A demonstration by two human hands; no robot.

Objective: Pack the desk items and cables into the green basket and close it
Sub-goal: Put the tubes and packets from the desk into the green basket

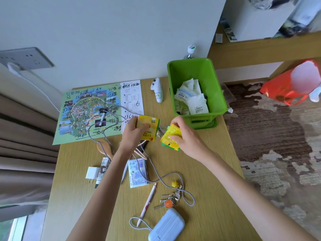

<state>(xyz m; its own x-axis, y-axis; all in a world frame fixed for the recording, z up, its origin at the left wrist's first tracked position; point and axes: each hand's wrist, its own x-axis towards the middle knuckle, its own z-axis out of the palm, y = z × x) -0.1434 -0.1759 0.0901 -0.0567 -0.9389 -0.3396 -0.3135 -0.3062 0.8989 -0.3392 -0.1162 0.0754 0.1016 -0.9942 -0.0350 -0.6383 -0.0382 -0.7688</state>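
Note:
The green basket (215, 87) stands open at the desk's far right with several white sachets (192, 100) inside; its lid (212, 124) seems to lie under it. My left hand (132, 132) holds a yellow tea packet (148, 126) just left of the basket. My right hand (184, 136) grips a stack of yellow and green tea packets (171, 138) in front of the basket. A grey cable (163, 178) runs across the desk beneath both hands.
On the desk lie a map sheet (83, 112), a white remote (157, 90), a white plug (92, 173), a blue packet (138, 171), a pen (147, 202), keys (169, 200) and a pale blue power bank (167, 225). A red bag (284, 87) sits on the carpet.

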